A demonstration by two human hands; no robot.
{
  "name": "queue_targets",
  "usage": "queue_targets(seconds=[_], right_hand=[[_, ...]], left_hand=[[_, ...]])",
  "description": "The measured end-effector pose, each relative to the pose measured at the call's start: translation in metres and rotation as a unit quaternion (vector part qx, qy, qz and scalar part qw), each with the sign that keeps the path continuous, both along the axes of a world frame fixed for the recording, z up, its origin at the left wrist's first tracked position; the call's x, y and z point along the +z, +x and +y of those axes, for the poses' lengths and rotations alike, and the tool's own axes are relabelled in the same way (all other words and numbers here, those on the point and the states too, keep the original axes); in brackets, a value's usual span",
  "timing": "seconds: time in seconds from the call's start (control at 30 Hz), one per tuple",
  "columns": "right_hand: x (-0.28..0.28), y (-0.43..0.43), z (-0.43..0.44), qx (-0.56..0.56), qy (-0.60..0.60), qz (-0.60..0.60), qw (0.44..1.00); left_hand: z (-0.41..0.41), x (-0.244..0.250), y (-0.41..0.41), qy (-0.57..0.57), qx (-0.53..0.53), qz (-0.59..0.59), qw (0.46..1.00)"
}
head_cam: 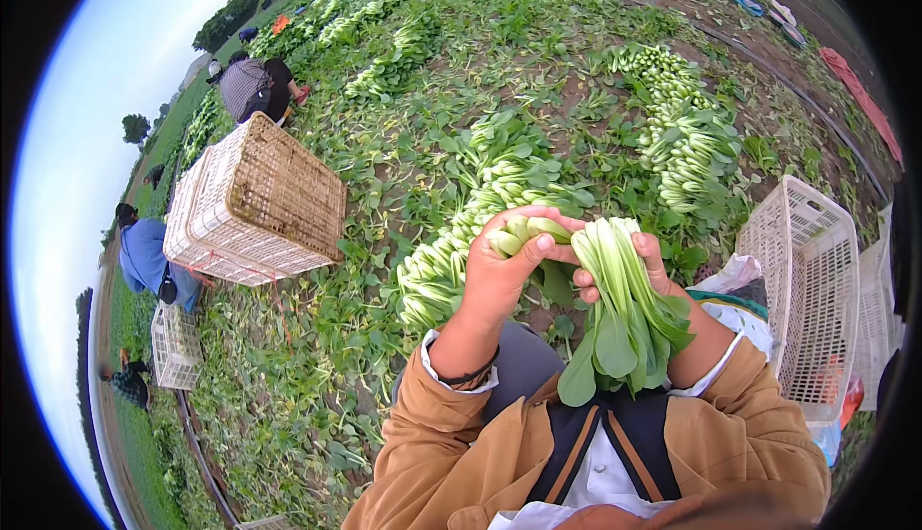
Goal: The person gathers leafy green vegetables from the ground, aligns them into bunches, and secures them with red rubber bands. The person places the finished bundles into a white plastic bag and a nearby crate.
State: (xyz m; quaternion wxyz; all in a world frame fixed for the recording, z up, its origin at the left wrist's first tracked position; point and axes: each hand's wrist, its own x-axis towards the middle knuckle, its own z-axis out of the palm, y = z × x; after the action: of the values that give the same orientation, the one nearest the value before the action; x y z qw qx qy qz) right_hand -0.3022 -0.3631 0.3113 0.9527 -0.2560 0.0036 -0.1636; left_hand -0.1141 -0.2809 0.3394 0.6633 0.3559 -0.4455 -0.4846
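Note:
My left hand (493,276) grips a few bok choy heads (520,235), their pale bases facing up between thumb and fingers. A fuller bunch of bok choy (612,271) is in my right hand (654,262), with white stem ends on top and leaves hanging down in front of my chest. The bunch hides part of the right palm and fingers. Both hands are close together, nearly touching. Just beyond them, a row of cut bok choy (497,181) lies piled on the ground, its lower end beside my left wrist.
Stacked plastic crates (266,191) stand at left, near crouching people (248,87). An open white crate (807,292) is at right, beside a bag (731,278). Another bok choy row (681,127) lies at upper right. A dark hose (785,73) crosses the leaf-littered soil.

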Motion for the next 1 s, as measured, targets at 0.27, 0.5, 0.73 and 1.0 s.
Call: queue_targets(seconds=[0.27, 0.5, 0.73, 1.0], right_hand=[[0.002, -0.060, 0.003, -0.060, 0.060, -0.066, 0.994], [0.000, -0.080, 0.007, -0.098, 0.032, -0.075, 0.992], [-0.011, -0.088, 0.004, -0.111, 0.034, -0.070, 0.991], [-0.002, -0.086, 0.010, -0.134, 0.017, -0.055, 0.989]], left_hand=[[-0.008, 0.013, -0.069, -0.026, -0.014, 0.103, 0.994], [-0.020, 0.017, -0.086, -0.006, 0.036, -0.021, 0.999], [-0.030, 0.009, -0.096, -0.018, 0.100, -0.040, 0.994], [-0.031, 0.011, -0.094, 0.017, 0.089, -0.091, 0.992]])
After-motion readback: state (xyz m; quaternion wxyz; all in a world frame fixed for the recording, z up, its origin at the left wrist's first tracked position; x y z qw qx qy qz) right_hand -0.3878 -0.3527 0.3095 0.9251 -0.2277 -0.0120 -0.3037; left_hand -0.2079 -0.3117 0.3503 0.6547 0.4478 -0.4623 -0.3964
